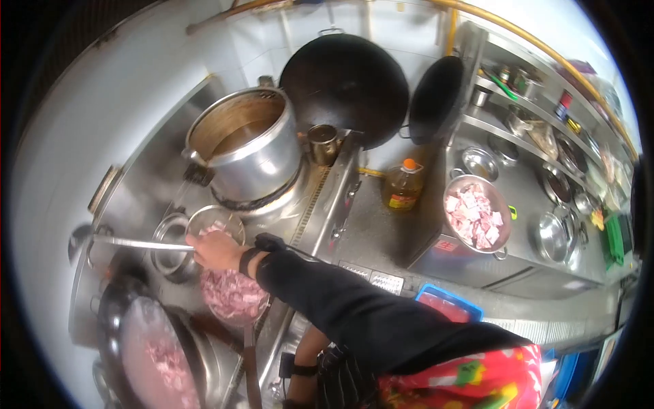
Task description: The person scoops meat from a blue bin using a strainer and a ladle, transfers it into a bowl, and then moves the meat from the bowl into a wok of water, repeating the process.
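Observation:
My right hand (214, 251) is closed around the metal handle of a long-handled ladle (146, 244), which points left, a dark round head (80, 244) at its far end. Just behind the hand is a round metal bowl (235, 221) with some meat in it. Below my right hand, a wooden-handled skimmer (251, 361) carries a heap of raw meat pieces (235, 300). At the lower left, a black wok (116, 307) contains cloudy pinkish liquid and meat (169, 365). Part of my left arm, with a black band, shows at the bottom; its hand is outside the frame.
A large aluminium pot (255, 167) of brownish liquid stands on the burner, a metal cup (323, 144) beside it. Big black woks (344, 85) lean on the wall. An oil jug (403, 185) and a pan of cut meat (477, 217) are to the right. Shelves (531, 140) hold cookware.

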`<state>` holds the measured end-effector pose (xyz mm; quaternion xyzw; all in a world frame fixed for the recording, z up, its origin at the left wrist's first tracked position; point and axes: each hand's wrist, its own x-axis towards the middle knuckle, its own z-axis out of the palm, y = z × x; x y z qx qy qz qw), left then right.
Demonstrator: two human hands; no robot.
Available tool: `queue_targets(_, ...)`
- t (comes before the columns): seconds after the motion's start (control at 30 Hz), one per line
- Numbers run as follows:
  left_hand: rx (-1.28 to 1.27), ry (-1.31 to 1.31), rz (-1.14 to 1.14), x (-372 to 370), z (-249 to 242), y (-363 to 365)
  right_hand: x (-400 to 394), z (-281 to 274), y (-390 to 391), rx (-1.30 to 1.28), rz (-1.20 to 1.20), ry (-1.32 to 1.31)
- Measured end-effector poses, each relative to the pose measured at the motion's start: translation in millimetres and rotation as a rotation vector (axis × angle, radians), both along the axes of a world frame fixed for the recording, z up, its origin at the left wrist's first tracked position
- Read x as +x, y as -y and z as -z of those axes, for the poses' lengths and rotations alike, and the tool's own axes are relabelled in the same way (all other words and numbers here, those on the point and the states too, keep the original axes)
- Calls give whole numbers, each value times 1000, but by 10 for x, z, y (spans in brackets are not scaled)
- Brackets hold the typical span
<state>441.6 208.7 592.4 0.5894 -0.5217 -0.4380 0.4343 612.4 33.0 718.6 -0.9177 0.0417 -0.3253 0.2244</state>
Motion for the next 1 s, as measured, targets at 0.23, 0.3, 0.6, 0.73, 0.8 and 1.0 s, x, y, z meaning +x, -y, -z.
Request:
queue_targets(0.23,-148,-535,140,-410,501,-100,188,-350,-850,979,-298,-53)
queue_targets(0.3,-227,-537,145,-542,564,-32,83,-717,-1023,1423,-369,-115)
queue_targets(0.6,-93,-1014,145,-410,-712,119,124,-827,-700,1739,-270,-311)
queue_targets(0.73,10,-722,0,-234,-868,-12,-324,-740,-481,1549,-250,-366)
queue_targets(0.8,42,-395,-133,-127,-796,-283,-733,-591,-320,1426,-276,-466)
queue_targets(1.0,126,407,-566,66,-1851,-1677,-2287,78,130,626,-50,-709)
